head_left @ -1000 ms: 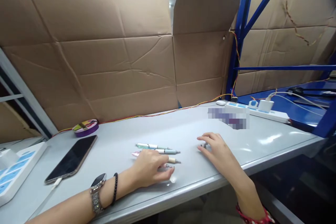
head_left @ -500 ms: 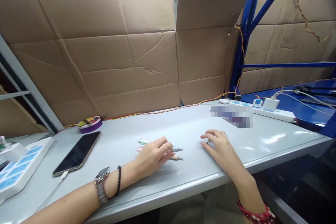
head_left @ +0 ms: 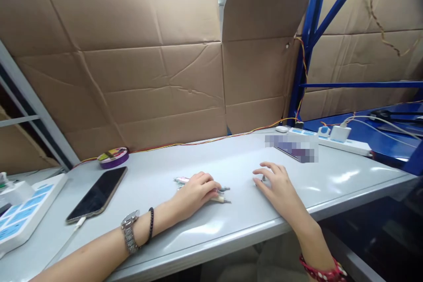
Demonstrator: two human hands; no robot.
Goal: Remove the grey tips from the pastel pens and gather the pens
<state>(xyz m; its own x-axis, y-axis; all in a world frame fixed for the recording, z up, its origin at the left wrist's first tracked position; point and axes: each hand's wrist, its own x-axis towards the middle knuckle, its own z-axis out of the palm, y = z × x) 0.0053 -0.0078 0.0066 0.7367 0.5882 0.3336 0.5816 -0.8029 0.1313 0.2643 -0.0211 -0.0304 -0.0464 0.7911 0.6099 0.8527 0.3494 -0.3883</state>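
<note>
Several pastel pens (head_left: 220,194) lie side by side on the grey table (head_left: 231,224), tips pointing right. My left hand (head_left: 194,194) rests over them with its fingers curled on the pens. My right hand (head_left: 276,185) lies on the table a little to the right, fingers spread and slightly bent. A small dark object (head_left: 263,178) shows under its fingertips; I cannot make out what it is. A watch (head_left: 129,231) and a black bead bracelet are on my left wrist, a red band on my right.
A black phone (head_left: 97,194) on a cable lies at the left, beside a white and blue power strip (head_left: 20,213). A purple tape roll (head_left: 113,157) sits at the cardboard wall. Another power strip (head_left: 333,141) with plugs lies at the back right by blue racking.
My left hand has moved back from the near pen to lie on top of the group of pens. The pink pen now shows at the far side. My right hand has hardly moved.
</note>
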